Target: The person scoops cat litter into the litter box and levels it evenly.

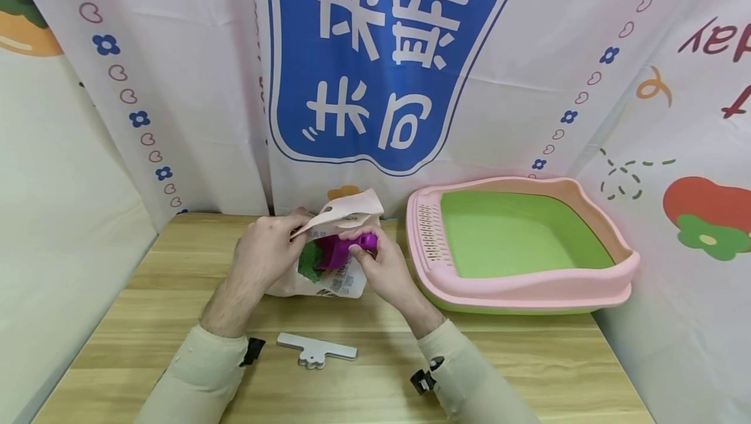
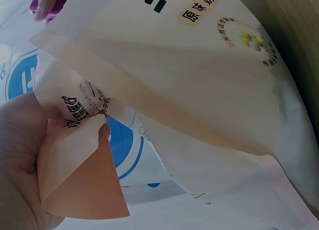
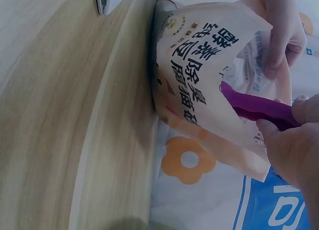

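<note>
A pale pink litter bag point(image 1: 352, 284) printed with dark lettering stands on the table with its mouth open. My left hand point(image 1: 266, 248) grips the bag's upper edge on the left; the left wrist view shows a folded flap point(image 2: 82, 175) of it in that hand. In my right hand point(image 1: 381, 267) is the handle of a purple scoop point(image 1: 336, 253), pinched between thumb and fingers. Green granules point(image 1: 309, 261) show at the scoop's far end, inside the bag mouth. From the right wrist view, the scoop point(image 3: 264, 108) dips past the bag's rim, and its tip is hidden.
To the right of the bag stands a litter box point(image 1: 528, 293) with a pink rim and green inside. A white clip point(image 1: 317, 349) lies on the wooden table point(image 1: 188, 261) in front of the bag. Printed cloth point(image 1: 499, 117) hangs behind.
</note>
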